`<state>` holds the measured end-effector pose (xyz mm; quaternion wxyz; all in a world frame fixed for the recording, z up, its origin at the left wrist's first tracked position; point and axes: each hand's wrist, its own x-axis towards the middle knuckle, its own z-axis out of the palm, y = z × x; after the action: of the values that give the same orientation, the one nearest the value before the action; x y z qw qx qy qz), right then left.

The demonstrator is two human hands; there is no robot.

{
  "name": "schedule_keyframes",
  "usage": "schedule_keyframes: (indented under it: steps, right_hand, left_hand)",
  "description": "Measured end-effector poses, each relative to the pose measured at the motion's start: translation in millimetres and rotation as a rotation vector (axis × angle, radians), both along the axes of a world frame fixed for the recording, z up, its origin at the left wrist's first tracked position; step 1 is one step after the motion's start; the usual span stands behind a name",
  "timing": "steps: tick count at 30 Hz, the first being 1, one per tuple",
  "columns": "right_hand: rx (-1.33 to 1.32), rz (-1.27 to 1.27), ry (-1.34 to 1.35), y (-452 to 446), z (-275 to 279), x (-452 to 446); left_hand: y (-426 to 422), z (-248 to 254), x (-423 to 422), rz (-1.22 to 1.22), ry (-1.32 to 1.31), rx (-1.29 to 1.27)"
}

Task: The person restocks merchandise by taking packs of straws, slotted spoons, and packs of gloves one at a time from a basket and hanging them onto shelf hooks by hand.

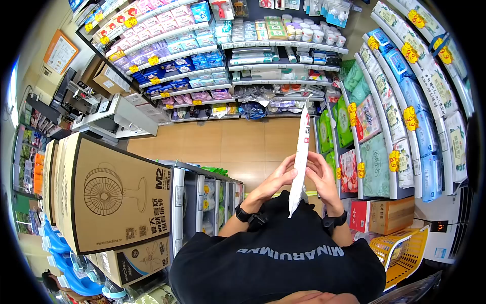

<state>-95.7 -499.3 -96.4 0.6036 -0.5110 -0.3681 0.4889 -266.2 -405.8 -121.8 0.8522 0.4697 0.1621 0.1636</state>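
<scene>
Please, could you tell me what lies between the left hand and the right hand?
In the head view, a white packet, seen nearly edge-on, lies between the left hand and right hand.

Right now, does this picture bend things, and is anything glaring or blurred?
In the head view, strong wide-angle distortion, with black corners and the right-hand shelf rail bowed; in the head view, glare from a bright strip at the far left; in the head view, left hand and right hand fairly sharp around the white packet, large print on the fan box readable.
</scene>
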Motion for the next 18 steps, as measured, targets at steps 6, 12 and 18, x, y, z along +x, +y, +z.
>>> schedule_keyframes:
  steps: [6, 12, 18]
  right_hand:
    - [0.015, 0.029, -0.115, -1, 9, 0]
    - [0.121, -0.141, -0.073, -15, 25, 7]
    - [0.122, -0.238, -0.105, -17, 14, 22]
  left_hand:
    - [0, -1, 8, 0.089, -0.021, 0.044]
    - [0, -1, 9, 0.234, 0.187, 0.355]
    - [5, 1, 7, 0.353, 0.136, 0.238]
